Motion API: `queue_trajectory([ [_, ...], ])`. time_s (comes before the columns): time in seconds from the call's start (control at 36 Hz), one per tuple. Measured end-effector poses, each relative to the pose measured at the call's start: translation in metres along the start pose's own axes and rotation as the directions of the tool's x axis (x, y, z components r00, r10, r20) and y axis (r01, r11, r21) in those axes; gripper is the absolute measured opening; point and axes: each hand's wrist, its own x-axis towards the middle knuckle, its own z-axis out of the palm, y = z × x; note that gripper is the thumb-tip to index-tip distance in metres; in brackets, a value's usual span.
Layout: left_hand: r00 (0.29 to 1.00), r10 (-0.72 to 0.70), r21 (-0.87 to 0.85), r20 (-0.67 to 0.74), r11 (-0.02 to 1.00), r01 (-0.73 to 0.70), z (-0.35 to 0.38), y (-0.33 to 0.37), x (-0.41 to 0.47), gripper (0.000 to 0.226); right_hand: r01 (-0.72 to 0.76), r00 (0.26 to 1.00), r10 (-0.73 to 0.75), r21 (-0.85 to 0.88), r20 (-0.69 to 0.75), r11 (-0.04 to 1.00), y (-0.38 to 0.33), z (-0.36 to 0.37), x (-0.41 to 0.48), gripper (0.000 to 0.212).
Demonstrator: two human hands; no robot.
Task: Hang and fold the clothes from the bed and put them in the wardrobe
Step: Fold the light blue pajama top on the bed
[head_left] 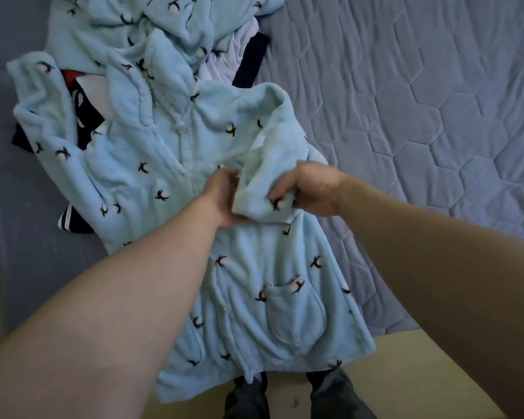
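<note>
Robe (152, 152): one, pale blue fleece with a small dark-and-white print, one pocket (297, 316) below the fingers. Lies spread on bed (436, 116). Two hands, left hand (223, 195) and right hand (312, 189), both curled round the folded-in sleeve (260, 186) between them. Beyond the fingers, one matching fleece piece (170, 25) and dark clothes (85, 116) underneath.

The bed (436, 101) has a grey-blue quilted cover stitched in hexagons, bare from 1 to 4 o'clock. A light blue fleece robe (152, 164) (dotted with small dark-and-white figures) lies spread from centre to 6 o'clock, its hem over the edge. A second blue fleece piece (109, 22) lies bunched at 12, and a navy striped garment (70, 222) peeks out at 9.
</note>
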Motion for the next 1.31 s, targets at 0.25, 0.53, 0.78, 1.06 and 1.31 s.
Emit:
queue_trajectory([
  [0.25,1.0,-0.002,0.55,-0.013,0.835,0.009,-0.031,-0.015,-0.012,0.026,-0.129,0.63,0.613,-0.713,0.478,0.689,0.068,0.053,-0.018,0.074],
  [0.53,0.978,0.016,0.58,-0.208,0.807,0.111,-0.055,-0.061,-0.013,0.031,-0.322,0.923,0.207,-0.36,-0.324,0.876,0.089,0.046,0.0,0.028],
  [0.78,0.917,0.358,0.501,-0.177,0.835,-0.229,-0.029,-0.006,0.006,0.033,0.029,0.51,-0.096,-0.095,-0.855,0.995,0.071,0.017,0.02,0.042],
  [1.06,0.765,0.608,0.728,-0.212,0.62,-0.291,0.036,0.089,0.047,0.051,-0.084,0.672,0.062,0.007,-0.738,0.996,0.031,-0.01,0.057,0.064],
  [1.31,0.743,0.573,0.595,-0.346,0.746,-0.299,0.056,0.12,0.063,0.032,-0.249,0.829,0.321,0.213,-0.457,0.945,0.023,-0.02,0.053,0.055],
])
